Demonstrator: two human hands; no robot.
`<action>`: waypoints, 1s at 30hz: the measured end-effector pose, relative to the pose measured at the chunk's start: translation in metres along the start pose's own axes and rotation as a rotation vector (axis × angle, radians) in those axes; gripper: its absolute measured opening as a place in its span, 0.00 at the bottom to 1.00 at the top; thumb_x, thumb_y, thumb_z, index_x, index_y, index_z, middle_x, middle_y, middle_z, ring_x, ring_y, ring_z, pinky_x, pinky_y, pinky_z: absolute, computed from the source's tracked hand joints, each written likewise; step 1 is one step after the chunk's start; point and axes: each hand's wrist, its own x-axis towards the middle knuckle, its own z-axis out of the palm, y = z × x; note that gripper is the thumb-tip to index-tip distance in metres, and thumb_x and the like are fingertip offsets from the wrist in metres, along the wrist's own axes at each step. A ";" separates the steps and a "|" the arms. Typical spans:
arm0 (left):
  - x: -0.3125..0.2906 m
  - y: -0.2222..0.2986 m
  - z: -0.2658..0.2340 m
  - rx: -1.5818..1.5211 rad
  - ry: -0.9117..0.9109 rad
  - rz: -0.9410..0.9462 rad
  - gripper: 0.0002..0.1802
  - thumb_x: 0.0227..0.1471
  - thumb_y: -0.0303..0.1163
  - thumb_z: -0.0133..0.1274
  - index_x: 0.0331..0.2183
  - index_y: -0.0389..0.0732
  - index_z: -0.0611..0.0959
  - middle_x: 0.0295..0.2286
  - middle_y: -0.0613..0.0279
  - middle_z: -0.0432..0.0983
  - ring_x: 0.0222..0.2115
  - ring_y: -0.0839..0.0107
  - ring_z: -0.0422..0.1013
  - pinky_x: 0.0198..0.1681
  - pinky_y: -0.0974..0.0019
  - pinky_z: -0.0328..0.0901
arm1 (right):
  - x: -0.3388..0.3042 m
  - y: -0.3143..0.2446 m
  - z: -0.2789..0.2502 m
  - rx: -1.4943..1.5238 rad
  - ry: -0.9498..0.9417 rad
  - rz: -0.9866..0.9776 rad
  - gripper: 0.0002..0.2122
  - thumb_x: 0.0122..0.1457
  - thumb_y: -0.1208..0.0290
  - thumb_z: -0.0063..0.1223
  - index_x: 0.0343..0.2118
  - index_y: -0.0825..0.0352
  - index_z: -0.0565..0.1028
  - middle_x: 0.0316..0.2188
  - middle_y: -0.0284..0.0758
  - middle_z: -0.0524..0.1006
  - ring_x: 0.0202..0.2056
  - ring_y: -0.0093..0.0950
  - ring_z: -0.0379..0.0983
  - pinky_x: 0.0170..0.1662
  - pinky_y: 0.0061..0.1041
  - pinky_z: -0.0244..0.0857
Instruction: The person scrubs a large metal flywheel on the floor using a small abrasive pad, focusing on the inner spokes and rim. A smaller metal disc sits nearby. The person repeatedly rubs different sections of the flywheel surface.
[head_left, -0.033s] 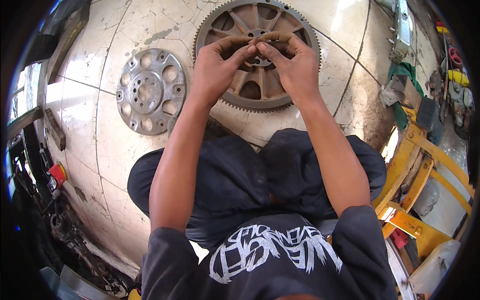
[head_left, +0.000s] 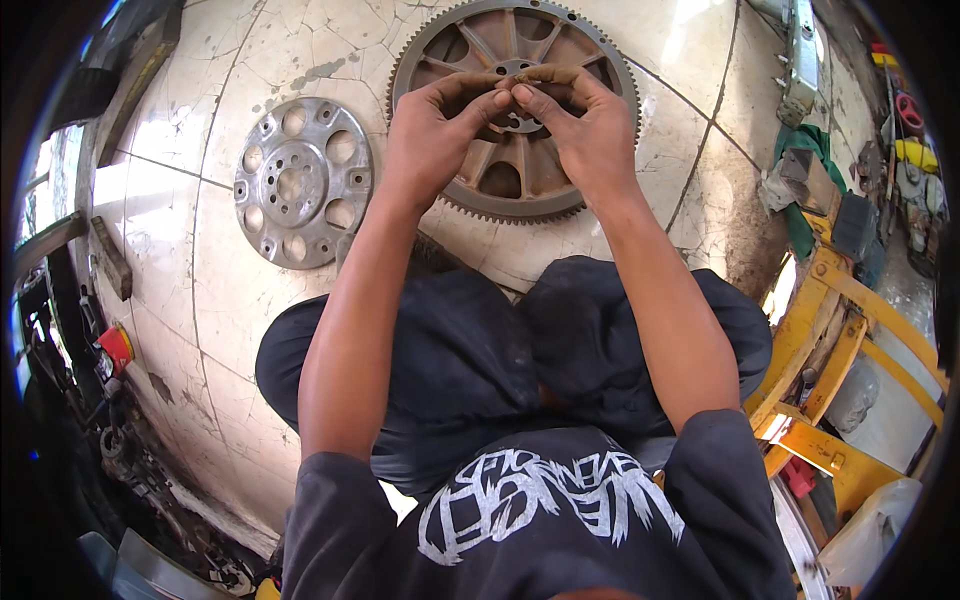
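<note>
Both my hands meet above the hub of a large rusty flywheel (head_left: 502, 205) with a toothed rim, which lies on the tiled floor. My left hand (head_left: 440, 128) is closed in a pinch, thumb against fingers. Touching it at the fingertips, my right hand (head_left: 583, 125) is pinched too. Whatever small thing sits between the fingertips is too small and covered to name. To the left of the flywheel lies a flat silver metal disc (head_left: 318, 190) with round holes, close to my left forearm.
A yellow metal frame (head_left: 830, 450) stands at the right, with a clear plastic bag (head_left: 870, 535) near it. Dark mechanical parts and a red container (head_left: 116, 347) line the left side. Green cloth (head_left: 805, 150) and a dark box (head_left: 855, 228) lie at the upper right.
</note>
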 end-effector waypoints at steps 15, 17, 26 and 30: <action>0.010 -0.011 -0.008 0.301 0.060 0.021 0.17 0.57 0.37 0.67 0.43 0.35 0.90 0.35 0.54 0.89 0.35 0.69 0.84 0.43 0.64 0.75 | -0.003 -0.004 -0.023 -0.684 -0.065 -0.157 0.12 0.56 0.72 0.70 0.43 0.65 0.86 0.39 0.42 0.87 0.39 0.36 0.85 0.45 0.32 0.77; 0.010 -0.012 -0.011 0.411 0.113 0.073 0.18 0.56 0.39 0.67 0.43 0.36 0.90 0.35 0.52 0.88 0.36 0.63 0.84 0.44 0.62 0.75 | -0.014 0.013 -0.024 -0.751 -0.023 -0.214 0.13 0.56 0.74 0.70 0.45 0.65 0.85 0.37 0.43 0.86 0.38 0.39 0.85 0.44 0.35 0.76; 0.015 -0.028 -0.015 0.587 0.143 0.034 0.19 0.56 0.42 0.66 0.45 0.40 0.90 0.40 0.47 0.86 0.44 0.50 0.82 0.51 0.55 0.73 | -0.039 0.047 -0.017 -1.027 -0.125 -0.479 0.12 0.51 0.79 0.65 0.41 0.67 0.84 0.37 0.50 0.83 0.38 0.52 0.81 0.45 0.45 0.75; 0.014 -0.023 -0.010 0.554 0.125 0.024 0.19 0.55 0.42 0.66 0.44 0.39 0.90 0.40 0.45 0.86 0.44 0.48 0.81 0.52 0.53 0.72 | -0.044 0.045 -0.024 -1.035 -0.171 -0.476 0.14 0.50 0.80 0.64 0.41 0.67 0.84 0.34 0.51 0.82 0.38 0.51 0.80 0.44 0.45 0.74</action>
